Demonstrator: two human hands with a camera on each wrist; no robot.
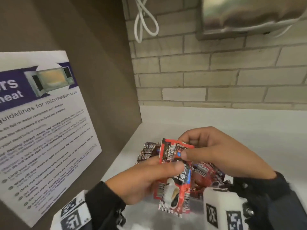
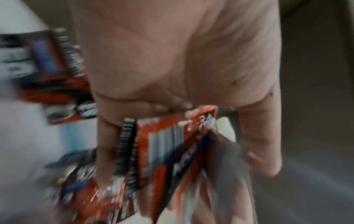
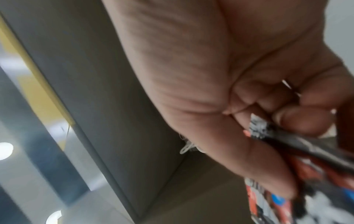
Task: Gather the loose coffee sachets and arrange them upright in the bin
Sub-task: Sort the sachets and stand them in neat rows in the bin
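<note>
In the head view my left hand [image 1: 176,170] grips a small stack of red coffee sachets [image 1: 172,191] by their left edge, thumb on top, low over the white counter [image 1: 240,128]. My right hand [image 1: 182,146] pinches another red sachet [image 1: 171,150] at the top of that stack. More loose sachets [image 1: 147,151] lie on the counter behind and to the right [image 1: 209,170]. The blurred left wrist view shows the left hand [image 2: 182,151] around the sachets [image 2: 172,144]. In the right wrist view the right hand [image 3: 268,121] nips a sachet edge [image 3: 287,144]. No bin is clearly visible.
A brown panel with a microwave guidelines poster [image 1: 41,122] stands close on the left. A brick wall [image 1: 216,77] closes the back, with a steel dispenser [image 1: 249,14] and a looped white cable [image 1: 144,22] above.
</note>
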